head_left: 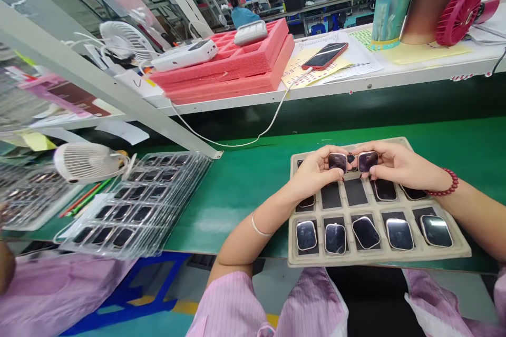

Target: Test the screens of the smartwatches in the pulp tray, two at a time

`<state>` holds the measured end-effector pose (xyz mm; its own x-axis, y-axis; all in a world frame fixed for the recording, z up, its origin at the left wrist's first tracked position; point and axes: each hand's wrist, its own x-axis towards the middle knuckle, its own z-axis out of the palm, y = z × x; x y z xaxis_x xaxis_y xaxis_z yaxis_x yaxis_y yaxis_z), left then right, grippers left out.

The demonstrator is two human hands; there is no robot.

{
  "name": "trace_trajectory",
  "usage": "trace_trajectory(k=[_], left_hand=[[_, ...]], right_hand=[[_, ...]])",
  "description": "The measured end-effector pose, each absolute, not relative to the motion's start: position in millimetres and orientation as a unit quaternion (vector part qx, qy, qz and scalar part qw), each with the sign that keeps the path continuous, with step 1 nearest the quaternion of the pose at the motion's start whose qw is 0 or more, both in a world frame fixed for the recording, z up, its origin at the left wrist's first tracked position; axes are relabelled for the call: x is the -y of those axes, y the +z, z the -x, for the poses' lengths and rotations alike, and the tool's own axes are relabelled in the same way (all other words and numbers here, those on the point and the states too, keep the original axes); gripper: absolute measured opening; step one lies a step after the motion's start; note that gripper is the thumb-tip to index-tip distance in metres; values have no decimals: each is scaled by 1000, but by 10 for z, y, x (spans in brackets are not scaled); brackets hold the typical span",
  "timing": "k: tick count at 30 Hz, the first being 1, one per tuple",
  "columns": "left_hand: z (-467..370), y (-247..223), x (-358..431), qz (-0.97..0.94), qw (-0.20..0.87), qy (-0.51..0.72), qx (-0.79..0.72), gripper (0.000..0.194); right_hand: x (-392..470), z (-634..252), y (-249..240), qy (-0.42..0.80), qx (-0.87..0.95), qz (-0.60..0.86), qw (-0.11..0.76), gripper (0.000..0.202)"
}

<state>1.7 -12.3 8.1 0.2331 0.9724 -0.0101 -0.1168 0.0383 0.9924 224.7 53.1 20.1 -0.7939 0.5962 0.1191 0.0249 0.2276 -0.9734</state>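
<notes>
My left hand point(316, 169) grips a smartwatch case point(337, 161) with a dark glass face, thumb in front and fingers behind. A matching smartwatch case point(367, 161) is pinched in my right hand point(399, 163). Both are held side by side, upright, over the back part of a beige tray point(294, 259). Several more watch cases lie face up in the tray, such as one in the front row point(399, 234). Two middle-row pockets below my hands show only dark pads point(356, 192). My hands and forearms hide part of the back row.
Stacked clear trays point(174, 210) of watch cases stand at the left, beside a white fan point(85, 162). On the shelf above are pink foam point(237, 71), a charging phone point(326, 56), a teal cup point(391, 18) and a magenta fan point(458, 16). A person's pink sleeve point(59, 295) shows lower left.
</notes>
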Motion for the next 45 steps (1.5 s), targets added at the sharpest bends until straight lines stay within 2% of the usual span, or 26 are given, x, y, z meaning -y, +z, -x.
trace_trajectory(k=[9,14,17,20,25,34,39,45], left_hand=[[-17,69,114,-519,575,476,-415,41],[16,35,82,-500,577,485,-426,61],[25,13,72,-489,592,491,-412,69],[25,6,71,-487,612,481,-397,74],[32,12,61,-488,638,463,-376,66],[43,-11,55,-510,638,438,-376,77],[41,1,62,-502,642,442,-375,72],[34,17,68,-498,643,444,-376,69]], right_hand=[[-500,-2238,191,569,747,243,243,40],[-535,-2277,212,629,681,282,248,67],[-582,-2320,183,681,620,297,252,73],[-627,-2337,139,690,607,300,256,73],[-632,-2316,127,651,673,279,214,62],[-689,-2385,26,597,735,265,181,66],[-674,-2353,93,580,745,274,183,62],[-639,-2325,157,588,740,274,177,67]])
